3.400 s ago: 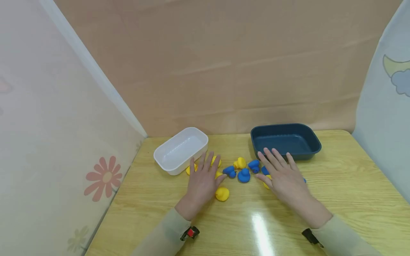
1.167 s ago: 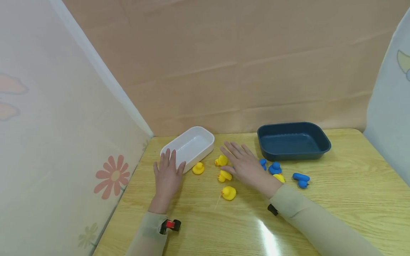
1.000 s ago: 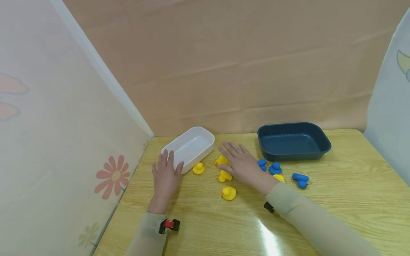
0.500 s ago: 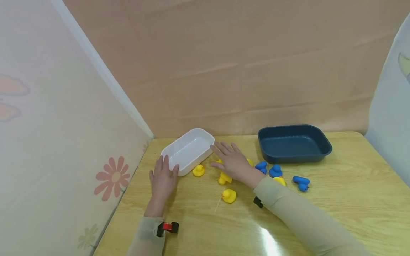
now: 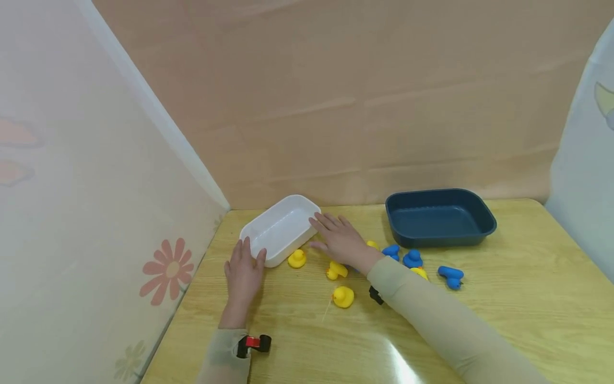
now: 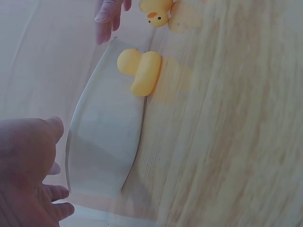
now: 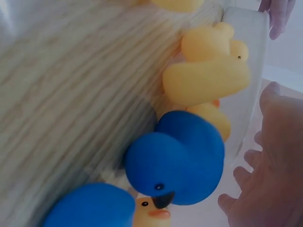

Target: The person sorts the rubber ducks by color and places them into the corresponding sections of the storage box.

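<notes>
A white plastic tub (image 5: 283,226) stands at an angle at the back left of the wooden table. My left hand (image 5: 243,277) is at its near left end, fingertips right by the rim and fingers relaxed. Across from it, my right hand (image 5: 338,240) reaches over some toy ducks, its extended fingertips overlapping the tub's right rim. A yellow rubber duck (image 5: 297,258) sits against the tub's near side. Under my right palm, the right wrist view shows a blue rubber duck (image 7: 184,161) and a yellow rubber duck (image 7: 208,80). Neither hand holds anything.
A dark blue tub (image 5: 441,216) stands at the back right. More ducks lie in front of it, among them a tipped blue duck (image 5: 451,277). Another yellow duck (image 5: 343,296) sits nearer the front. A brown cloth (image 5: 336,106) hangs behind the table (image 5: 297,330).
Both hands have left their earlier places over the ducks. My left hand moved left to the white tub; my right hand moved left from beside the dark tub to the white tub's right rim.
</notes>
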Tool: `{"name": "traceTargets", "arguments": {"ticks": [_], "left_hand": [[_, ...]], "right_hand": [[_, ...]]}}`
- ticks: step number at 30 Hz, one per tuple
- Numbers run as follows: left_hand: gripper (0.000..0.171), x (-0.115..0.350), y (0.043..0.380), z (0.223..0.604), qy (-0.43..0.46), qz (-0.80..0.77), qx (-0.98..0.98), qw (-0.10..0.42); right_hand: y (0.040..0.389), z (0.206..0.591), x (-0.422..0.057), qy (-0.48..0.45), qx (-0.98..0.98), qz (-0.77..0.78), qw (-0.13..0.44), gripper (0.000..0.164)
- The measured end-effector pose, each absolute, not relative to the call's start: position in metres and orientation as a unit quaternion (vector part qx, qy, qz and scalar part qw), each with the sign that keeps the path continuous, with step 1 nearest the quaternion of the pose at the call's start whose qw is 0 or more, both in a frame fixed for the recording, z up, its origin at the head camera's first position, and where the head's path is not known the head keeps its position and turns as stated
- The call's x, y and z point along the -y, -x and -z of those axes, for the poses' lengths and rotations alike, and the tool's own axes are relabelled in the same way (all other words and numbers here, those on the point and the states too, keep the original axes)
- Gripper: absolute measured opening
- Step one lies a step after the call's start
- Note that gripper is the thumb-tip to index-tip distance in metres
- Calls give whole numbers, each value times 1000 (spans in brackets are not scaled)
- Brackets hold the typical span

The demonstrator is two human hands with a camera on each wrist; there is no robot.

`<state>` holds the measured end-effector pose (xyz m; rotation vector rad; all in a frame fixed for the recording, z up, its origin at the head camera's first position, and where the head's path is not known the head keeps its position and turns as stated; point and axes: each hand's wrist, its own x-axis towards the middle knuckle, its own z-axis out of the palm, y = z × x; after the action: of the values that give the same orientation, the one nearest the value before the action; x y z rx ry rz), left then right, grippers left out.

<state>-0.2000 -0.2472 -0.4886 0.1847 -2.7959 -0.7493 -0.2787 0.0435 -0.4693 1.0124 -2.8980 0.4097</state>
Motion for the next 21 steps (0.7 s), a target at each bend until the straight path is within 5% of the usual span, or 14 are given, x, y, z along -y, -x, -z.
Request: {"name": "traceTargets", "arguments": {"ticks": [21], "left_hand": [[74,256,213,490,-70,262,957,102]], "right_hand": [[294,475,-43,-326,938,-119,-9,76]]}}
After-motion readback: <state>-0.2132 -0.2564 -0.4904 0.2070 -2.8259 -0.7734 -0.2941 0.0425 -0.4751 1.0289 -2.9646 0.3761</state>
